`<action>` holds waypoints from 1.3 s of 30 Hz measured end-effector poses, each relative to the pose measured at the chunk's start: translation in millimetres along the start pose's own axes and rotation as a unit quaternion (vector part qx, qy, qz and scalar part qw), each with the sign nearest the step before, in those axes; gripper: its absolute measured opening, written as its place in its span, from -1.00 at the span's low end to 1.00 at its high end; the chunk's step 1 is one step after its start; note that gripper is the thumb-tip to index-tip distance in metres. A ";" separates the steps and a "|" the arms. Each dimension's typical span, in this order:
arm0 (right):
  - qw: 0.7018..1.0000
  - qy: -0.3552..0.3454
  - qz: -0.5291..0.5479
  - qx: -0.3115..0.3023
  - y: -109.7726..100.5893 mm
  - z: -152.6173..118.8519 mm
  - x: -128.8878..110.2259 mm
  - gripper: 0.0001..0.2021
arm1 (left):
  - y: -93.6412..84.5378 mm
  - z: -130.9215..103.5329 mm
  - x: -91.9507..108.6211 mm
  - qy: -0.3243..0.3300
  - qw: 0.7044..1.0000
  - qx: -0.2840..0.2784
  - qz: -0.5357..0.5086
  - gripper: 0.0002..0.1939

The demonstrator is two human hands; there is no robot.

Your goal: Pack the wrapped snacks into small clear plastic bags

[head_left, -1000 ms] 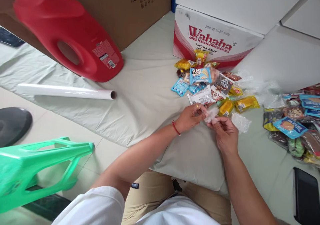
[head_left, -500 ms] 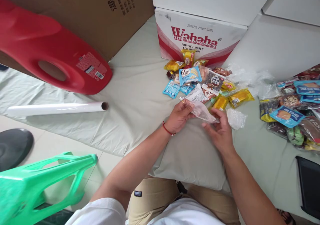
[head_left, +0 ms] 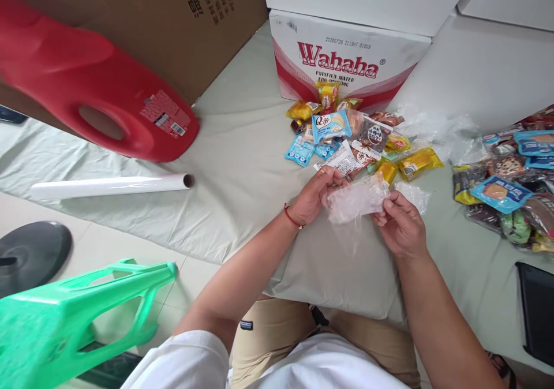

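Note:
A clear plastic bag is stretched between my two hands, above the cloth-covered surface. My left hand, with a red cord at the wrist, pinches the bag's left end. At the other end, my right hand grips it between thumb and fingers. Just beyond the bag lies a pile of wrapped snacks, with a blue packet, a white packet close to my left fingers and a yellow packet. A crumpled clear bag lies behind my right hand.
A Wahaha carton stands behind the snacks. More packaged snacks lie right, near a black tray-like object. To the left are a red jug, a white roll and a green stool.
My right hand has closed on the bag's right end and turned. The bag, bunched up before, is now spread wider and hangs down between my hands.

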State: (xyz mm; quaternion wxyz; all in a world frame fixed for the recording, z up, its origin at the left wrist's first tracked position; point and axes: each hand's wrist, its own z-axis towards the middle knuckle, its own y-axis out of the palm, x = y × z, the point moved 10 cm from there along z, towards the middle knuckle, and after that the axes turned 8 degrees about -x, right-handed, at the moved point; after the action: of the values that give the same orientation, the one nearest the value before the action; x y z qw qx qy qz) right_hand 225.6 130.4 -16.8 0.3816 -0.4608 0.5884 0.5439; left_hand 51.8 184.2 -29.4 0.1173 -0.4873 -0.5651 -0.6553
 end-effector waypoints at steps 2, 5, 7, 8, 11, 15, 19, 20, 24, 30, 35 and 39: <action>1.000 0.008 -0.010 -0.010 -1.1 -2.3 0.0 -0.67 | 3.6 -0.7 -1.6 -0.015 0.999 -0.019 0.023 -0.41; 0.999 0.013 -0.028 -0.030 -2.2 -3.4 0.5 -0.66 | 11.6 -1.3 -6.9 -0.040 0.994 -0.064 0.084 -0.36; 0.998 0.013 -0.058 -0.027 -3.7 -2.6 1.2 -0.66 | 20.8 -2.4 -12.4 -0.052 0.985 -0.105 0.129 -0.41; 0.996 0.010 -0.082 -0.015 -5.1 -2.1 0.9 -0.68 | 25.9 -3.1 -16.0 -0.056 0.980 -0.125 0.144 -0.44; 0.986 -0.040 -0.157 0.041 -7.5 -2.9 -9.3 -0.71 | 34.7 -4.2 -24.9 -0.060 0.976 -0.146 0.151 -0.46; 0.964 -0.153 -0.201 0.088 -2.6 -14.0 -30.4 -0.65 | 24.0 -1.5 -21.5 -0.013 0.988 -0.064 0.141 -0.43; 0.924 -0.124 -0.362 0.016 16.5 -13.4 -20.3 -0.62 | 20.4 -1.8 -19.6 -0.004 0.990 -0.037 0.134 -0.40; 0.919 -0.109 -0.378 0.019 14.8 -12.6 -17.0 -0.66 | 20.4 -2.0 -19.0 -0.005 0.991 -0.038 0.131 -0.40; 0.967 -0.075 -0.228 0.087 -8.4 -9.6 -13.1 -0.69 | 14.7 -1.7 -13.7 0.002 0.993 -0.028 0.115 -0.40; 0.993 0.001 0.013 0.115 -19.8 -4.0 -4.2 -0.57 | 3.6 1.3 -6.1 0.034 0.994 -0.008 0.102 -0.40; 0.994 0.024 0.052 0.090 -14.5 -4.6 -2.4 -0.56 | 7.4 0.8 -12.8 -0.003 0.999 -0.021 0.047 -0.42; 0.999 0.032 0.026 0.029 1.7 -5.9 -2.8 -0.59 | 9.9 0.3 -19.0 -0.032 0.998 -0.032 0.032 -0.40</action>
State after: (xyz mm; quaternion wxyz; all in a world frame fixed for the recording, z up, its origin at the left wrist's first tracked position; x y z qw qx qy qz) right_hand 225.0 124.9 -13.0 0.3616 -0.4509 0.6280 0.5211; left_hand 68.4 173.6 -37.9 0.1041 -0.5291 -0.5314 -0.6534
